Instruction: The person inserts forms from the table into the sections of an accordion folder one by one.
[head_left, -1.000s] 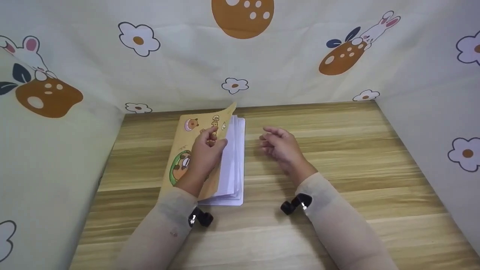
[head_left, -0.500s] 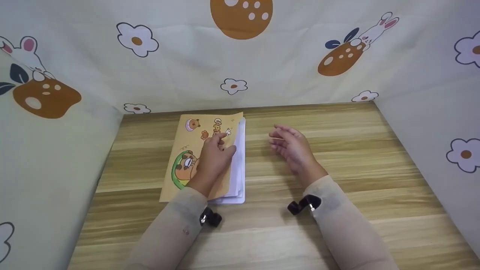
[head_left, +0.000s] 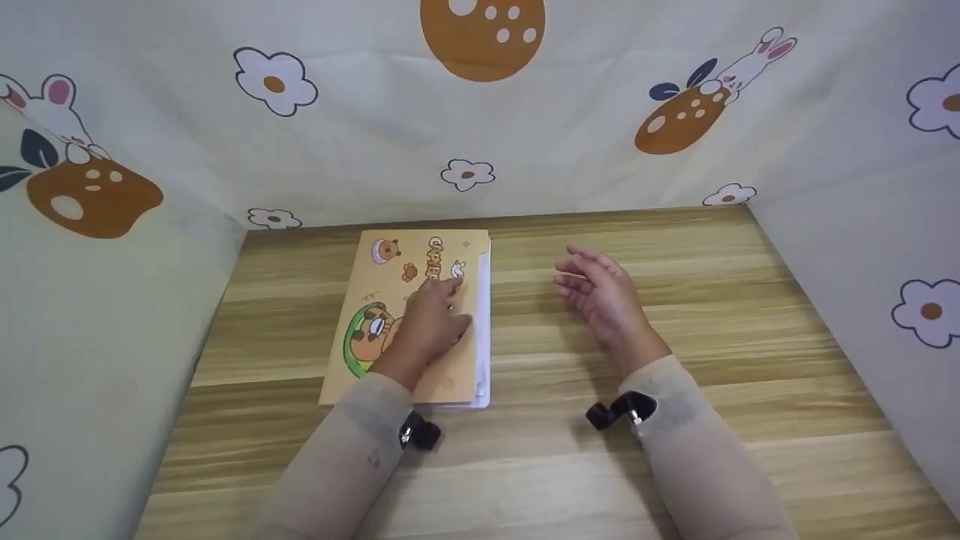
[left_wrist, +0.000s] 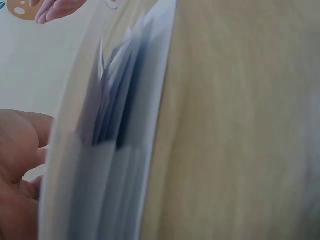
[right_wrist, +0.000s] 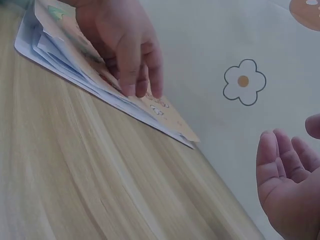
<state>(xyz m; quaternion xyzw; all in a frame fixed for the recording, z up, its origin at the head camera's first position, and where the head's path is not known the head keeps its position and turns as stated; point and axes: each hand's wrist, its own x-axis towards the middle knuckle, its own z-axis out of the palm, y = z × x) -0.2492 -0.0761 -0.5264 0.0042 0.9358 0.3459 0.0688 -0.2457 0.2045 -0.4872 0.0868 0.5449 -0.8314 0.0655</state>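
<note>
A notebook point(head_left: 390, 262) with an orange cartoon cover lies on the wooden table point(head_left: 712, 315), its white pages showing along the right edge. My left hand point(head_left: 431, 322) rests flat on the cover with fingers stretched, pressing it down. In the right wrist view the left hand point(right_wrist: 125, 45) lies on the notebook point(right_wrist: 165, 112). The left wrist view shows blurred page edges point(left_wrist: 120, 125) close up. My right hand point(head_left: 604, 292) hovers to the right of the notebook, fingers loosely curved, holding nothing; the same hand point(right_wrist: 287, 185) appears in the right wrist view.
Cream fabric walls point(head_left: 600, 135) printed with flowers, rabbits and brown mushrooms close in the table at the back and both sides. Bare wood lies to the right of my right hand and along the front edge.
The lifted cover has come down flat onto the pages under my left hand. My right hand has drifted a little to the right, away from the notebook.
</note>
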